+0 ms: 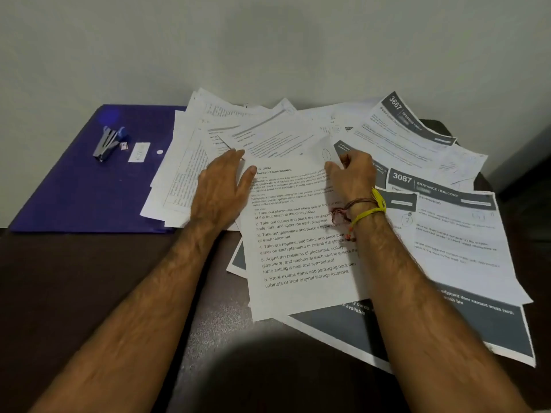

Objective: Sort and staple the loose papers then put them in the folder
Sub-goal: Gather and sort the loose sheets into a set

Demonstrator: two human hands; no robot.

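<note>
In the head view, a dark desk [89, 293] is being shown against a pale wall [268, 40], and a spread of loose papers [402, 138] is lying fanned across the centre and right of the frame. A sheet headed "Person Table Setting" [301, 242] is lying on top of the pile at the middle, its numbered lines readable. The left hand [222, 189] is being laid flat, palm down, on the papers just left of that sheet, its fingers [235, 156] held straight and slightly spread, with the thumb touching the sheet's upper left edge. The right hand [351, 174] is placed at the sheet's upper right corner, where a paper corner is being pinched and lifted between its curled fingers [331, 166] and thumb; which sheet that corner belongs to cannot be told for certain. Yellow and red threads [366, 210] are being worn around the right wrist. A sheet marked "3087" [447, 222] is lying in the right of the frame, partly under the right forearm, and another marked "3667" [417, 123] is lying in the upper right. A blue folder [74, 189] is lying closed and flat on the desk in the left of the frame, its right edge covered by papers. A stapler [108, 143] is resting on the folder near its upper part, with a small box [124, 146] just beside it.
</note>
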